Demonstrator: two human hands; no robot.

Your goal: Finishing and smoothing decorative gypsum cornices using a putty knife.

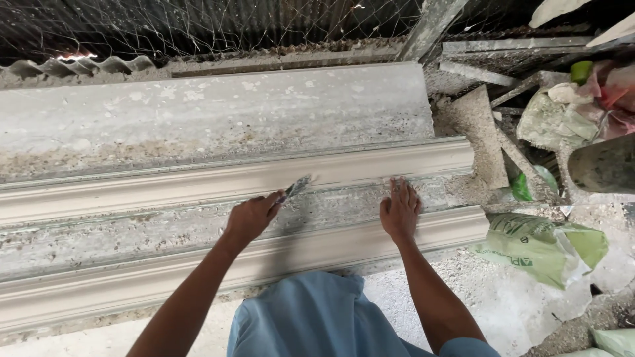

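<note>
The left hand [250, 217] is clenched around a small brush [296, 188], whose bristled tip points up and to the right and lies against the lower edge of the upper moulding [198, 182], a long pale plaster strip running across the bench [198, 112]. The right hand [399, 210] holds nothing: it lies flat, fingers spread, palm down on the rough grey strip between the upper moulding and the lower moulding [165, 274], with its fingertips just short of the upper one. Both mouldings lie side by side, slanting slightly upward to the right, and end near a grey wedge-shaped slab [477, 129]. A green sack [542, 246] lies on the dusty floor just beside the end of the lower moulding. Wire mesh [198, 26] and corrugated sheet [86, 66] stand behind the bench.
</note>
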